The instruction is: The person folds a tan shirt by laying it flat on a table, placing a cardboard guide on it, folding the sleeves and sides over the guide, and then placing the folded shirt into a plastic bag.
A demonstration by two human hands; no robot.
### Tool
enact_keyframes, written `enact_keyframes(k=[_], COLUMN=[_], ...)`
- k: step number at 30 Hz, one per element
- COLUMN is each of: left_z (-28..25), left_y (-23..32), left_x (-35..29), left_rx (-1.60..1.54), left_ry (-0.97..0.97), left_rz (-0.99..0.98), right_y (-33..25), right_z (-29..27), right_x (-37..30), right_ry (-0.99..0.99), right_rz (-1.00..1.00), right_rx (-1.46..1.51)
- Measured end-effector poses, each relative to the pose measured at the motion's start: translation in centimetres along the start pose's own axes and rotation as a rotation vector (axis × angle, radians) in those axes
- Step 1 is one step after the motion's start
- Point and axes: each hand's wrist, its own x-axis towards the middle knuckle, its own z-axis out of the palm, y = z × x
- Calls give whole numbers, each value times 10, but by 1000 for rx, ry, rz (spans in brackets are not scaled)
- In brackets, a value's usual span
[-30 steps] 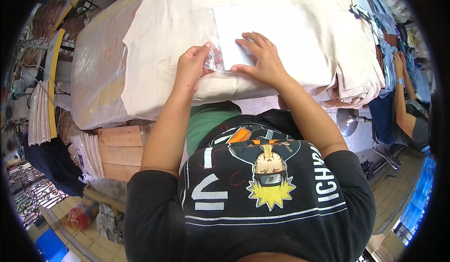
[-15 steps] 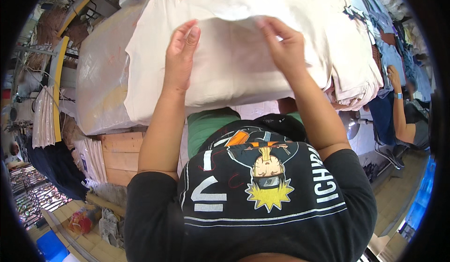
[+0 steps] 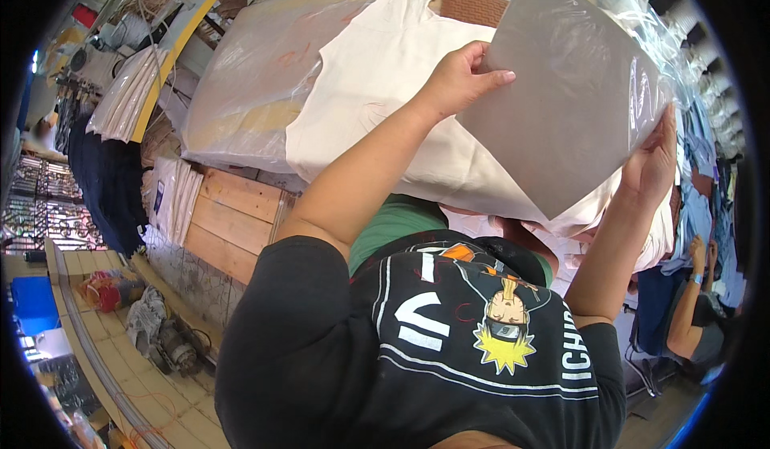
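Between my two hands a stiff, smooth grey sheet (image 3: 561,96) is held tilted, its lower corner pointing toward me. My left hand (image 3: 465,80) pinches its left edge, thumb on the near face. At the right edge my right hand (image 3: 654,160) grips it, its fingers partly hidden. Beneath lies a cream sleeveless garment piece (image 3: 377,88), spread flat on a plastic-covered table (image 3: 249,80). The sheet covers the right part of that cloth.
More cream cloth (image 3: 654,240) hangs at the table's right end. A brown textured piece (image 3: 469,6) lies behind. Wooden boards (image 3: 228,216) stand at the near left, beside plastic-wrapped bundles (image 3: 172,192). Far right, another person's arm (image 3: 688,312) is beside blue garments (image 3: 698,200).
Both hands have shifted right relative to the cream cloth. The grey sheet now shows plainly, raised and tilted between them. The view has swung, bringing more of the left side in.
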Motion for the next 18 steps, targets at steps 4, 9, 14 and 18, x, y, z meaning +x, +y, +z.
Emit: enact_keyframes(k=[4, 9, 14, 18], left_z=[-10, -57, -97, -76], left_y=[-9, -10, 36, 19], left_x=[-8, 3, 41, 63], left_rx=[-20, 206, 662, 1069], left_ry=[7, -119, -62, 166], left_rz=[-55, -95, -10, 273], right_y=[-3, 15, 37, 68], right_z=[15, -6, -43, -58], right_x=[-17, -14, -32, -55], right_ry=[-5, -178, -232, -143], right_rz=[46, 81, 364, 564], right_rx=[-24, -321, -297, -452])
